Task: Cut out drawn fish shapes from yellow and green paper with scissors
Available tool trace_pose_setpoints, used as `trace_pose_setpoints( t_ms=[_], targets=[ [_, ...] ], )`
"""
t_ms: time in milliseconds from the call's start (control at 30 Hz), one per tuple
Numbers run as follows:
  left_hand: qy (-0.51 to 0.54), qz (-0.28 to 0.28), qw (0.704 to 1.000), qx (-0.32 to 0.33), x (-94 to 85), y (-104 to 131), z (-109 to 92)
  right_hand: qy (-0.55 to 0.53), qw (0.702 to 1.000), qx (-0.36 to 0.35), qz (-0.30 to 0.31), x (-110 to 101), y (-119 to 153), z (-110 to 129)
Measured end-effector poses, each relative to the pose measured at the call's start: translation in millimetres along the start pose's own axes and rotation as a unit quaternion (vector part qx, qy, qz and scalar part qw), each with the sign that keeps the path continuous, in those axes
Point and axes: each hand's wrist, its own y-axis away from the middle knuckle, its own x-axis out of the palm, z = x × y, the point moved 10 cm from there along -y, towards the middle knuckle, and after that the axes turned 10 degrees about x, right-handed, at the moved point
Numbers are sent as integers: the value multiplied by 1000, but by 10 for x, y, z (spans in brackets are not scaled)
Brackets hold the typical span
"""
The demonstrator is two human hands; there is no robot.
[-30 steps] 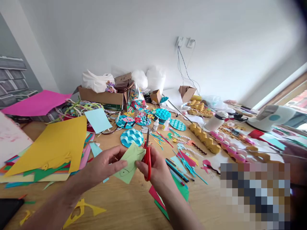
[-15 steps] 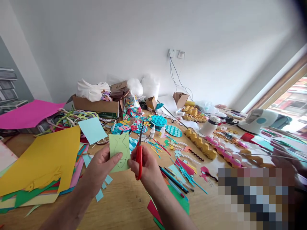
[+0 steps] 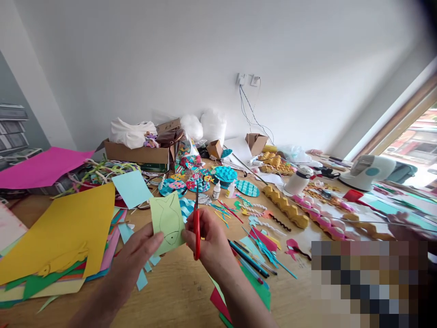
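The fingers of the left hand (image 3: 139,248) were closed on the lower left edge of the green paper (image 3: 157,221), the thumb lying across its face. Those of the right hand (image 3: 212,238) were wrapped round the red-handled scissors (image 3: 196,223), with the thumb tip at the paper's right edge, apparently touching it. The paper was held up between the two hands, above the wooden surface (image 3: 177,296), directly left of the scissors. Their blades pointed away from the person, just beside the paper rather than across it, and looked nearly together. The paper's long axis ran roughly alongside them, its far end leaning left.

It was a pale, flat, four-sided piece bearing a dark fish outline: the head, with a dotted eye, faced the person, and the forked tail reached the far edge. Beyond the right hand lay several pencils (image 3: 248,258).
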Motion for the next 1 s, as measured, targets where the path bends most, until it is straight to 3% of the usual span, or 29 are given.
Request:
trace_pose_setpoints(
  t_ms=[100,200,367,500,600,733,833,1000],
  targets=[
    [-49,41,997,-42,48,64,124,33,999,4,-7,27,25,1],
    [-60,34,995,-71,40,105,202,42,999,9,-2,39,56,7],
    [-5,-46,997,-60,-20,130,148,31,999,-25,-4,-1,212,-55],
    [53,-93,994,-26,-30,148,97,60,998,12,24,114,365,-474],
    [79,-104,991,-18,-3,172,112,91,996,0,10,158,453,-654],
    [128,-108,986,4,38,185,63,111,993,5,32,229,513,-644],
    [149,-140,979,10,-4,182,8,128,991,2,31,228,537,-599],
    [176,-181,968,5,-11,198,9,103,994,-10,32,249,549,-718]
  ],
)
